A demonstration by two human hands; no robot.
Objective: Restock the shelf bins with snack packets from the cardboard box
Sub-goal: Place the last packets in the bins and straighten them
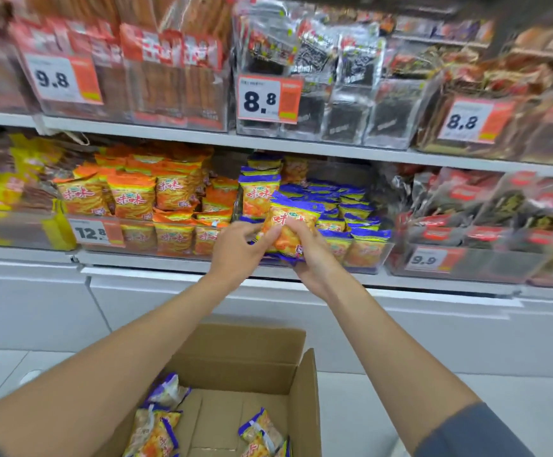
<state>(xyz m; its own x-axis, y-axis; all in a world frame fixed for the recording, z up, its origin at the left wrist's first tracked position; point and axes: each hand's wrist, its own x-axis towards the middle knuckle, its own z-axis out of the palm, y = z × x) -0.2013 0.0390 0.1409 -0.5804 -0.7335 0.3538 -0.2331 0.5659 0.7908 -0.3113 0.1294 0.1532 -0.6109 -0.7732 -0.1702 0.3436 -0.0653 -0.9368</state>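
Head view, packet: I see one glossy, crinkled snack packet [286, 230], orange with blue ends, held up just in front of the lower shelf.
Right hand [314, 258]: fingers curl round the packet's right side and bottom.
Left hand [235, 249]: fingertips pinch its left edge.
Blue bin [372, 255]: clear plastic, crowded with matching packets; I cannot count them.
Cardboard box [252, 354]: one, brown, flaps open, below the arms.
Boxed packets [154, 430]: I count at least three.
Orange bin [143, 239]: clear, just left.
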